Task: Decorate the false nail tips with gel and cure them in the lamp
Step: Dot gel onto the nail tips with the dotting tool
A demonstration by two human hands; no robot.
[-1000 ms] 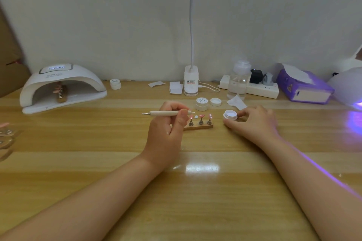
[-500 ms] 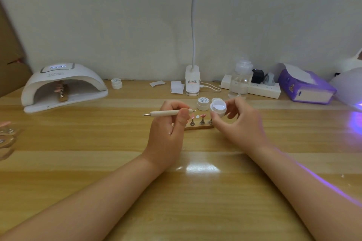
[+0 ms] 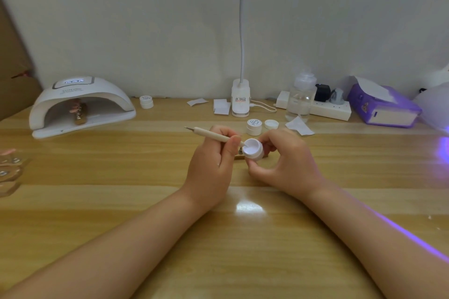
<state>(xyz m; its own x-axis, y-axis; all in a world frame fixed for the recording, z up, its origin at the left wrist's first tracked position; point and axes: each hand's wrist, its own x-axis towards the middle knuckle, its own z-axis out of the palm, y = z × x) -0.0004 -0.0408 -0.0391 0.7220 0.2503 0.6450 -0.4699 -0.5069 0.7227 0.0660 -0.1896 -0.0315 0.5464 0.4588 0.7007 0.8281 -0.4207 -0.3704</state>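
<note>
So we've lifted the gel pot (image 3: 253, 152) off the table; right hand (image 3: 286, 165) pinches it, tilted, and left hand (image 3: 211, 162) pinches the dotting tool (image 3: 213, 135), tip dipping in from 9 o'clock. Too much tilt or gel could drip onto the nail tip stand (image 3: 239, 156) behind.

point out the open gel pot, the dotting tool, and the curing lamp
open gel pot (image 3: 252, 152), head view, on its white gel surface.
dotting tool (image 3: 209, 134), head view, on the wooden shaft.
curing lamp (image 3: 107, 94), head view, on the white dome.

White gel pot (image 3: 254, 152) with pale lilac-white contents; cream-coloured tool (image 3: 213, 135) with metal tip. White curing lamp (image 3: 80, 104), purple tissue box (image 3: 386, 107). Light wood-grain table (image 3: 121, 177) in yellow-tan bands.
</note>
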